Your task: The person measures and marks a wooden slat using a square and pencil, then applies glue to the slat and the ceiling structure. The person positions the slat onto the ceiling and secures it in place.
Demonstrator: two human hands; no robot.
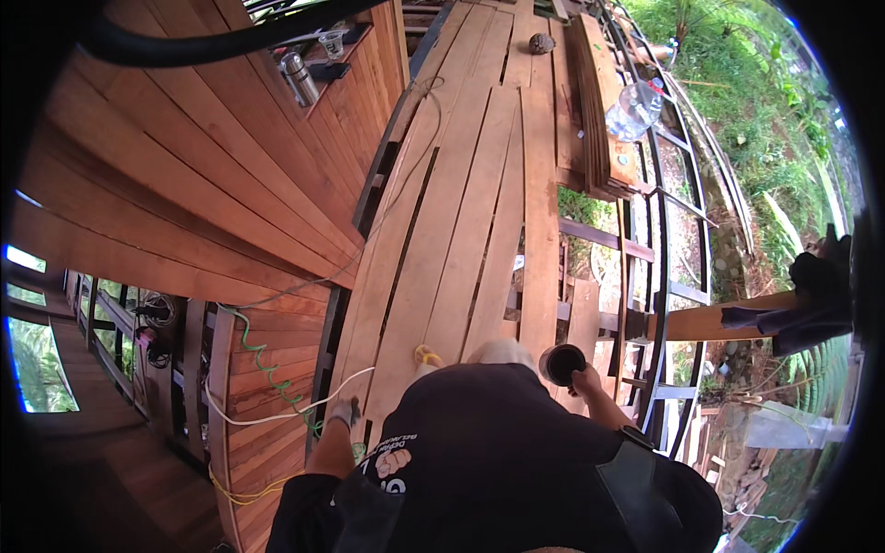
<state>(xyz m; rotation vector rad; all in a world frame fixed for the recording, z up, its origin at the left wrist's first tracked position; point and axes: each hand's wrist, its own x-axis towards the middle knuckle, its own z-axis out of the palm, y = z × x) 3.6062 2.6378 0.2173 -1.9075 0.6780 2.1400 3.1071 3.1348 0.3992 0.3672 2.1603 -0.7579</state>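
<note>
In my right hand (584,379) is a black mug (561,365), a round, deep vessel with its dark opening tipped toward me. My fingers close on its right side. Out to the left, my left hand (346,412) hangs low over the deck boards (433,304) in what looks like a greyish glove. Its fingers are too small and blurred to read. A white hose or cable (277,419) passes right beside that hand, and I cannot make out whether they touch. One yellow-strapped foot (427,357) shows on the planks.
Gaps open between the boards, and dark metal framing (659,304) lies exposed on the right. Stacked planks (590,101) carry a clear plastic bottle (634,111). A green coiled hose (267,364) hangs at left. A steel flask (299,79) stands on a ledge. Dark cloth (811,295) drapes over a beam.
</note>
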